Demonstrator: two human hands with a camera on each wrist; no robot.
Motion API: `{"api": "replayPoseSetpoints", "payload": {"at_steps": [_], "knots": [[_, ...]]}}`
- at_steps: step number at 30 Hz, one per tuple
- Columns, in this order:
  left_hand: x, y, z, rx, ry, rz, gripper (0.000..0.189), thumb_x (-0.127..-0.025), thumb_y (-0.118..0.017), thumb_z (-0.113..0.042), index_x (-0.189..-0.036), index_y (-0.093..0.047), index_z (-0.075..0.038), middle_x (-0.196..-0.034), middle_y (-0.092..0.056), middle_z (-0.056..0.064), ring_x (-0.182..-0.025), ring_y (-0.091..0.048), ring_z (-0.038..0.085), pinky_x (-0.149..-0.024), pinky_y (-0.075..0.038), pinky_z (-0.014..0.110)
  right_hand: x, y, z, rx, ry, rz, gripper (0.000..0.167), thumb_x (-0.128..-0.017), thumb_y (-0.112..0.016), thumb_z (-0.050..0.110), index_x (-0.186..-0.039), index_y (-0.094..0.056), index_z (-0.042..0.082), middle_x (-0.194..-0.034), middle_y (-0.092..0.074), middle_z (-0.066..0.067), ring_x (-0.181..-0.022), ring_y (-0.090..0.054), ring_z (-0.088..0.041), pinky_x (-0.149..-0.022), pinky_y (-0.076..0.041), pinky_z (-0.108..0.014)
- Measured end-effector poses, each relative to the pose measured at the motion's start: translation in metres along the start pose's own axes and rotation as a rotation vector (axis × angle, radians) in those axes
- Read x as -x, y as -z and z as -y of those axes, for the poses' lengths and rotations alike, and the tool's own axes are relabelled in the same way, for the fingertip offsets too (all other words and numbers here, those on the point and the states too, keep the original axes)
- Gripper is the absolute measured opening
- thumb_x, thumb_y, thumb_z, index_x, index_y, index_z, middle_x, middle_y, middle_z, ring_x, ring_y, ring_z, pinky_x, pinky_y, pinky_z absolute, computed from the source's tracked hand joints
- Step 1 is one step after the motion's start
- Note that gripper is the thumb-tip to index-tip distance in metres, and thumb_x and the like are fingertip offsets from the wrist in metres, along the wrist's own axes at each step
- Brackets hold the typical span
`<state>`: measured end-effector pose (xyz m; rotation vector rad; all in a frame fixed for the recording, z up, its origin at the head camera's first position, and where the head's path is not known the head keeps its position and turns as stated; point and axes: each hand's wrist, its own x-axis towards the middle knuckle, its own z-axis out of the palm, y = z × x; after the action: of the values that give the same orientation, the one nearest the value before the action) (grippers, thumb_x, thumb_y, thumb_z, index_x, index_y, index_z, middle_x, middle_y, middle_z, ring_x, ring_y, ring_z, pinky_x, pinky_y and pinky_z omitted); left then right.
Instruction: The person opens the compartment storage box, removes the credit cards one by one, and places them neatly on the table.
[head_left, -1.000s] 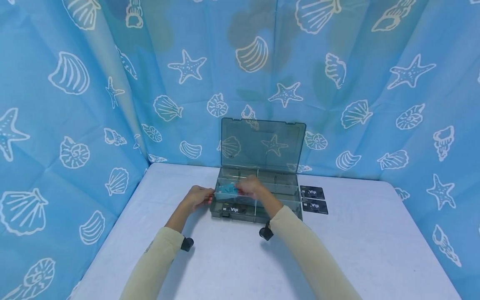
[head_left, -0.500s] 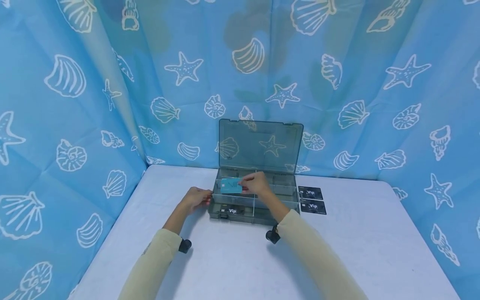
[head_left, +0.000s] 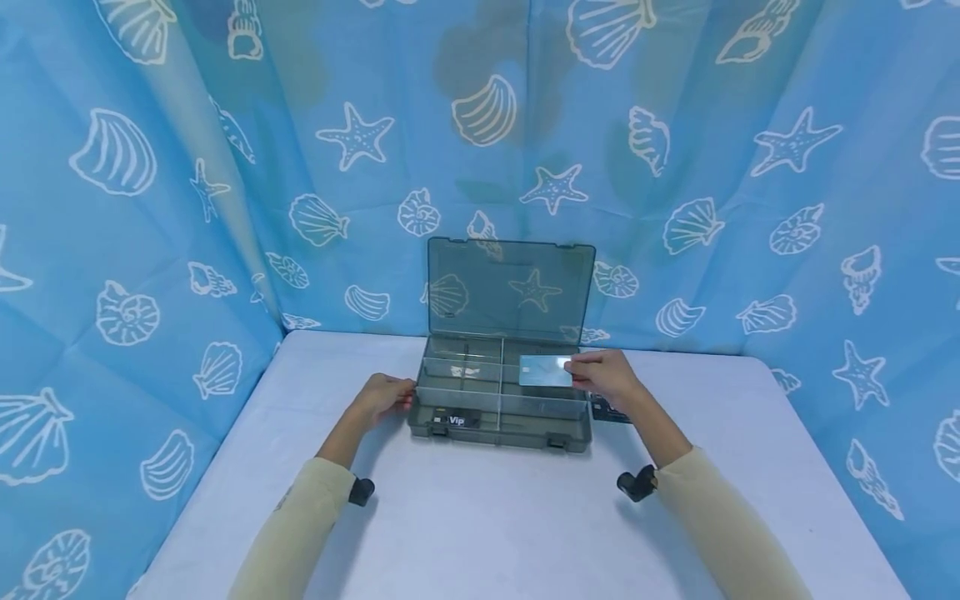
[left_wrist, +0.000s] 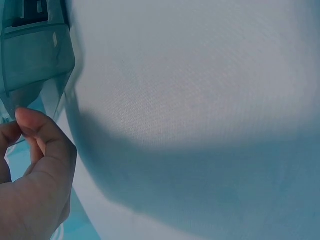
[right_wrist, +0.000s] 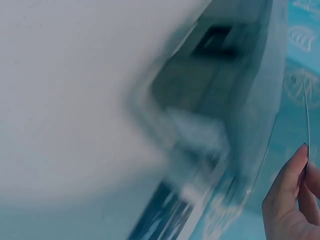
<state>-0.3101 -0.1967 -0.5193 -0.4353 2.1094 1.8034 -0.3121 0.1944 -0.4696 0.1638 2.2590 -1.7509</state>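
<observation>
A smoky see-through divided organizer box (head_left: 498, 437) sits on the white table with its lid (head_left: 510, 292) raised at the back. My left hand (head_left: 385, 397) is at its left wall; in the left wrist view the thumb and a finger pinch the box's edge. My right hand (head_left: 609, 377) pinches a light-blue chip card (head_left: 542, 372) by its right end, above the box's right side. Seen from the right wrist, that card (right_wrist: 307, 112) stands edge-on between thumb and fingers. A black "Vip" card (head_left: 455, 418) lies in the front left compartment.
Just right of the box, a black card (head_left: 606, 411) lies on the table, partly covered by my right hand. Clear dividers (head_left: 500, 412) split the box. A blue shell-patterned curtain (head_left: 360, 208) hangs behind and at both sides.
My right hand has lifted the light-blue card from the left middle compartment and carried it right, over the box's right side. My left hand stays at the box's left wall.
</observation>
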Motion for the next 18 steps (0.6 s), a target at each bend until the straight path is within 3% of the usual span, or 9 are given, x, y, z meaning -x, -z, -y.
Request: {"api": "replayPoseSetpoints", "payload": {"at_steps": [10, 14, 18], "knots": [[0.005, -0.002, -0.006, -0.006, 0.001, 0.01, 0.038, -0.099, -0.054, -0.014, -0.126, -0.05, 0.013, -0.098, -0.06, 0.012, -0.081, -0.061, 0.016, -0.073, -0.055, 0.026, 0.039, 0.073, -0.048, 0.077, -0.09, -0.075, 0.05, -0.097, -0.062, 0.021, -0.134, -0.05, -0.011, -0.123, -0.058, -0.025, -0.085, -0.066, -0.015, -0.09, -0.054, -0.037], [0.006, -0.002, -0.005, -0.02, 0.005, 0.006, 0.039, -0.099, -0.053, -0.014, -0.127, -0.049, 0.013, -0.1, -0.059, 0.013, -0.084, -0.061, 0.017, -0.074, -0.055, 0.026, 0.047, 0.088, -0.068, 0.084, -0.107, -0.079, 0.051, -0.095, -0.064, 0.018, -0.132, -0.049, -0.014, -0.112, -0.064, -0.02, -0.082, -0.067, -0.015, -0.08, -0.057, -0.031], [0.007, -0.003, -0.006, -0.024, 0.016, 0.003, 0.04, -0.099, -0.054, -0.014, -0.128, -0.048, 0.013, -0.101, -0.059, 0.013, -0.085, -0.061, 0.018, -0.075, -0.055, 0.026, 0.051, 0.092, -0.085, 0.106, -0.142, -0.082, 0.05, -0.093, -0.066, 0.019, -0.128, -0.053, -0.014, -0.114, -0.064, -0.022, -0.085, -0.066, -0.018, -0.076, -0.057, -0.028]]}}
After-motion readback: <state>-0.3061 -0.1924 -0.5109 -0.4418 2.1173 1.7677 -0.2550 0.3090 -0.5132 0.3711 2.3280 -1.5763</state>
